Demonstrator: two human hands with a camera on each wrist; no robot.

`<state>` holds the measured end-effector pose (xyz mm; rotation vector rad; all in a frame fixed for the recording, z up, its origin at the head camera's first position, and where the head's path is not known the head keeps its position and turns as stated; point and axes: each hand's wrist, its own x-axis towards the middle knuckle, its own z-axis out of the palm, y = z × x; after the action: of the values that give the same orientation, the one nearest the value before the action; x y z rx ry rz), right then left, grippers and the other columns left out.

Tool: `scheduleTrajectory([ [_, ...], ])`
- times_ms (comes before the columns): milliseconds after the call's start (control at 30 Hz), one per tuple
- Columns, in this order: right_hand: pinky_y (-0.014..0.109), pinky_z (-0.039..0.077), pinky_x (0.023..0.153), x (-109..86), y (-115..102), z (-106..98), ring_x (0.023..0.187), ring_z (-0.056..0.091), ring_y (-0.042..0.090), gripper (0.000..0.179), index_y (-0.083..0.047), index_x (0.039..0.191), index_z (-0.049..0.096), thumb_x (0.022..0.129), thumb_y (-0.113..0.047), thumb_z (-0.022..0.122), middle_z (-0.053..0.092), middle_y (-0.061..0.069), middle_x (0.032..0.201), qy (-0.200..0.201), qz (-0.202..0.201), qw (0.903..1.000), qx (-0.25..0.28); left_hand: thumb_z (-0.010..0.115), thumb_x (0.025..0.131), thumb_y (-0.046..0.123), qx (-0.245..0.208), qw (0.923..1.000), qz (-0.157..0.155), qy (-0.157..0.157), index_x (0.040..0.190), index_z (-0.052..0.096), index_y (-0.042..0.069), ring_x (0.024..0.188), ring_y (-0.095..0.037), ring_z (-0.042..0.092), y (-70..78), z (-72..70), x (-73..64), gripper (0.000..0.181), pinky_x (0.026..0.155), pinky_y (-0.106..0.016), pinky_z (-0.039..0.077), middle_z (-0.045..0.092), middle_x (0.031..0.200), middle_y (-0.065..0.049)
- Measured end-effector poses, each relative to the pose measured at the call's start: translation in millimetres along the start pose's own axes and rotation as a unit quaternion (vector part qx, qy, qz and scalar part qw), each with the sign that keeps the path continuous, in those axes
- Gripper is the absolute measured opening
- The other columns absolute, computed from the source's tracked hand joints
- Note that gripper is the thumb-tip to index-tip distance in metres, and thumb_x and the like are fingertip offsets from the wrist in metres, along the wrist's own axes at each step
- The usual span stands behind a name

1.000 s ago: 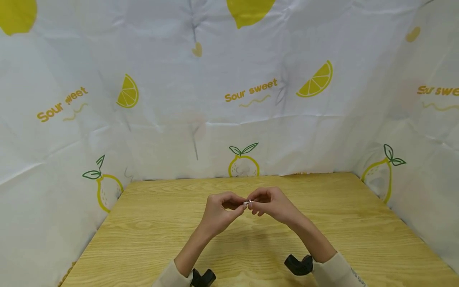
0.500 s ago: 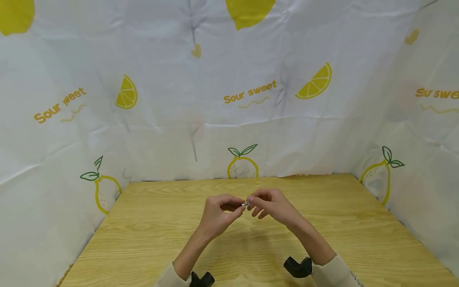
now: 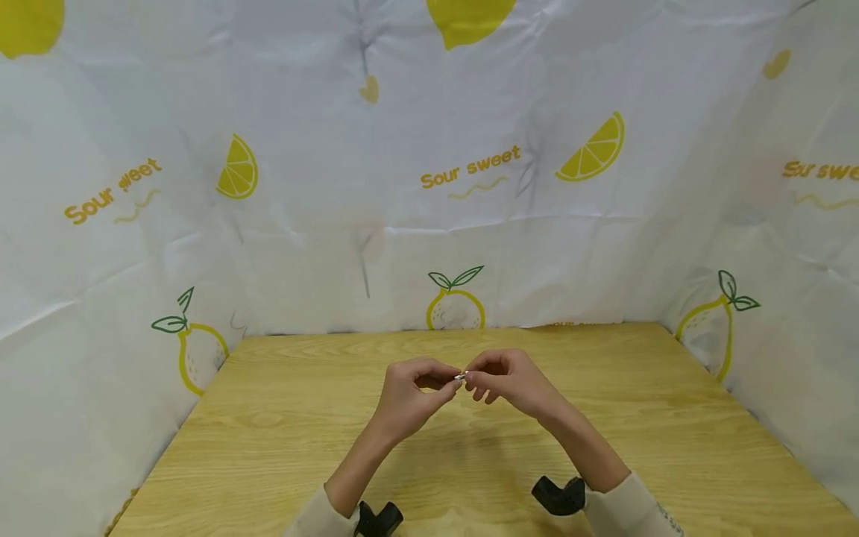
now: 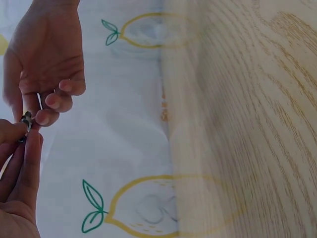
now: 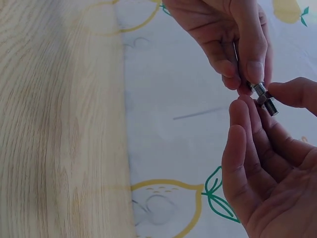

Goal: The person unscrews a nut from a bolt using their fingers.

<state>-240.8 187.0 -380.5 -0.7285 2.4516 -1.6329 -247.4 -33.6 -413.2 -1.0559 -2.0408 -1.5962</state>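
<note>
A small silvery threaded bolt (image 5: 271, 107) with a nut (image 5: 263, 97) around its shank is held up between both hands, above the table. My left hand (image 3: 412, 395) pinches one end of the bolt between thumb and fingers; that end is hidden by the fingertips in the right wrist view. My right hand (image 3: 513, 384) has its thumb and fingertips at the nut, pinching it from both sides. The bolt's free threaded end sticks out past the nut, toward the right palm. In the left wrist view the metal piece (image 4: 26, 119) is small and dark between the fingertips.
Beneath the hands lies a wood-grain table (image 3: 302, 425). A white cloth (image 3: 302, 261) with lemon prints stands around its back and sides. Black wrist mounts (image 3: 559, 496) sit at both sleeve cuffs.
The right thumb and fingers have shifted around the nut, moving over it and back. The left hand keeps its pinch nearly in place.
</note>
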Motion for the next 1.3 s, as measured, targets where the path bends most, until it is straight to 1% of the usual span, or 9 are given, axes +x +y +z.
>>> scheduleTrajectory([
  [233, 0.029, 0.062, 0.067, 0.1, -1.0, 0.9, 0.077, 0.070, 0.011, 0.021, 0.006, 0.111, 0.070, 0.098, -0.010, 0.067, 0.074, 0.005, 0.093, 0.003, -0.023, 0.9996, 0.019, 0.078, 0.091, 0.004, 0.000, 1.0000, -0.008, -0.004, 0.097, 0.081, 0.005, 0.077, -0.014, 0.078, 3.2, -1.5, 1.0, 0.006, 0.068, -0.027, 0.066, 0.080, 0.093, -0.012],
  [433, 0.028, 0.062, 0.067, 0.5, 0.2, 0.2, 0.078, 0.070, 0.010, 0.024, 0.006, 0.118, 0.067, 0.097, -0.006, 0.068, 0.072, 0.020, 0.100, -0.005, -0.034, 0.9991, 0.024, 0.078, 0.091, 0.003, 0.004, 0.9998, -0.020, -0.007, 0.097, 0.080, 0.003, 0.077, -0.012, 0.077, 3.8, -2.1, 1.6, 0.007, 0.069, -0.027, 0.066, 0.080, 0.093, -0.012],
  [567, 0.032, 0.063, 0.068, 0.9, -0.4, -2.0, 0.081, 0.073, 0.017, 0.030, 0.004, 0.123, 0.066, 0.099, -0.014, 0.068, 0.073, 0.022, 0.101, -0.007, -0.016, 0.9998, 0.008, 0.078, 0.090, 0.003, 0.007, 0.9999, -0.014, -0.004, 0.096, 0.080, 0.003, 0.077, -0.012, 0.077, 3.7, -1.9, 2.4, 0.006, 0.069, -0.027, 0.065, 0.079, 0.091, -0.012],
  [767, 0.039, 0.065, 0.070, 0.3, -0.4, -1.5, 0.081, 0.074, 0.024, 0.036, 0.003, 0.111, 0.071, 0.107, -0.030, 0.058, 0.074, 0.019, 0.098, -0.024, 0.022, 0.9995, 0.002, 0.077, 0.092, 0.005, 0.003, 1.0000, 0.001, -0.007, 0.097, 0.080, 0.003, 0.076, -0.014, 0.077, 4.5, -1.4, 1.4, 0.006, 0.069, -0.026, 0.065, 0.079, 0.091, -0.011],
  [867, 0.041, 0.065, 0.071, 0.1, -0.3, -0.3, 0.080, 0.073, 0.023, 0.034, 0.003, 0.108, 0.072, 0.107, -0.028, 0.057, 0.074, 0.019, 0.095, -0.034, 0.019, 0.9992, 0.006, 0.077, 0.093, 0.006, 0.004, 0.9999, 0.003, -0.010, 0.097, 0.081, 0.005, 0.076, -0.014, 0.077, 4.3, -1.6, 0.0, 0.006, 0.069, -0.026, 0.065, 0.079, 0.091, -0.011],
  [1000, 0.036, 0.065, 0.071, -0.6, -0.9, 0.0, 0.078, 0.072, 0.016, 0.029, 0.003, 0.111, 0.072, 0.105, -0.023, 0.061, 0.072, 0.025, 0.097, -0.028, 0.006, 0.9996, 0.007, 0.076, 0.094, 0.007, 0.005, 0.9999, 0.002, -0.012, 0.098, 0.081, 0.006, 0.076, -0.016, 0.077, 4.3, -1.7, -0.6, 0.007, 0.069, -0.026, 0.065, 0.079, 0.091, -0.010],
  [1100, 0.032, 0.063, 0.070, -1.1, -2.3, 0.1, 0.077, 0.071, 0.012, 0.025, 0.003, 0.112, 0.072, 0.103, -0.019, 0.064, 0.073, 0.020, 0.095, -0.016, 0.000, 0.9999, 0.005, 0.077, 0.093, 0.007, 0.004, 0.9999, 0.002, -0.013, 0.098, 0.081, 0.006, 0.076, -0.017, 0.077, 4.3, -1.4, -0.5, 0.007, 0.069, -0.026, 0.065, 0.079, 0.092, -0.010],
  [1233, 0.032, 0.062, 0.069, -1.2, -4.4, 0.4, 0.078, 0.071, 0.014, 0.022, 0.002, 0.113, 0.071, 0.099, -0.014, 0.067, 0.074, 0.010, 0.094, -0.008, -0.011, 0.9999, 0.007, 0.077, 0.093, 0.008, 0.006, 0.9999, 0.002, -0.011, 0.097, 0.081, 0.006, 0.076, -0.017, 0.077, 4.6, -1.1, 0.2, 0.006, 0.069, -0.026, 0.065, 0.079, 0.092, -0.010],
  [1300, 0.031, 0.062, 0.068, -1.3, -5.0, 0.4, 0.079, 0.071, 0.016, 0.022, 0.003, 0.114, 0.070, 0.099, -0.013, 0.068, 0.074, 0.012, 0.096, -0.008, -0.017, 0.9998, 0.010, 0.077, 0.093, 0.007, 0.007, 0.9999, 0.002, -0.009, 0.097, 0.081, 0.006, 0.076, -0.016, 0.077, 5.1, -1.4, 0.5, 0.006, 0.069, -0.026, 0.065, 0.079, 0.092, -0.010],
])
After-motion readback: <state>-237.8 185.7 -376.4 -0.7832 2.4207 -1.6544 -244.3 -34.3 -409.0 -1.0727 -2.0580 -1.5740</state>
